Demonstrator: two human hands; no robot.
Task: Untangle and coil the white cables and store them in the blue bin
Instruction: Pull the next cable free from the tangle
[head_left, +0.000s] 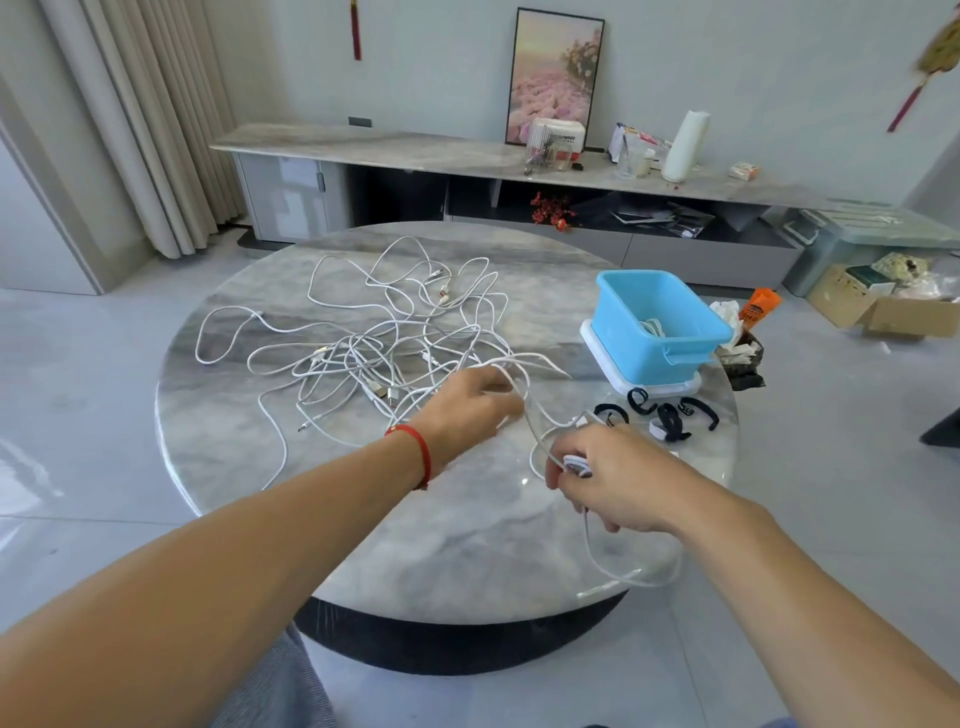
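Head view: left hand (475, 408) pinches a thin white cable (524, 402) from the tangle (384, 338) on the glossy round marble table (467, 545); right hand (613, 478) grips a small coil (575, 464). Blue plastic bin (657, 327) stands beyond, black straps (660, 413) between.

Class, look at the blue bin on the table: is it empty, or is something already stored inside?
Not empty: a white cable lies inside the blue bin.

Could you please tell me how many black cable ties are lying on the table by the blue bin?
4, in a row on the table in front of the blue bin: at and. The right hand may hide more.
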